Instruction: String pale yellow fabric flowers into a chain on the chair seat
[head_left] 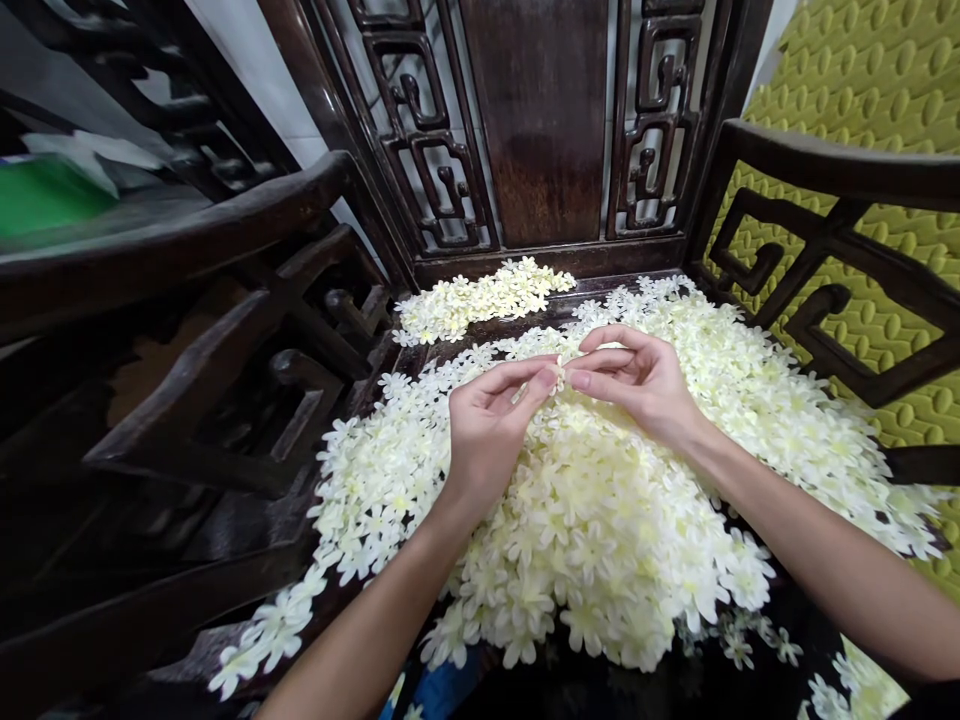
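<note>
- Above the broad heap of pale yellow-white, fabric-looking flowers [592,510], 2 hands meet, presumably so loose pieces lie within easy reach.
- At the centre, the left hand [489,412] pinches 1 small pale flower [559,376] between thumb and forefinger, seemingly to steady it.
- Opposite, the right hand [646,385] has thumb and forefinger at that flower's right side, perhaps for fine control; whether they grip it, I cannot tell.
- Far left on the dark carved wooden chair [532,150], a smaller yellowish flower cluster [480,302] lies partly apart, perhaps sorted separately.
</note>
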